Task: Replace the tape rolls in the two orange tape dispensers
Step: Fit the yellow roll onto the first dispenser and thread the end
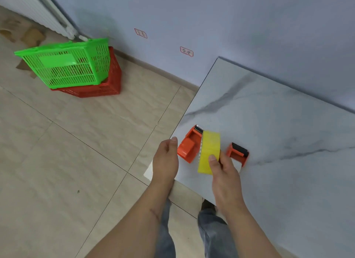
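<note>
Gripping a yellow tape roll on edge, right hand; left hand loose, empty.

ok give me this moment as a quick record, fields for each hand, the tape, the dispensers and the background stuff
left hand: empty, fingers curled, beside the near table corner
right hand: gripping yellow tape roll
left dispenser: orange, lying on marble table, partly behind the roll
right dispenser: orange, on the table, partly hidden by the right hand
floor: green basket stacked in red basket, by the wall
</note>
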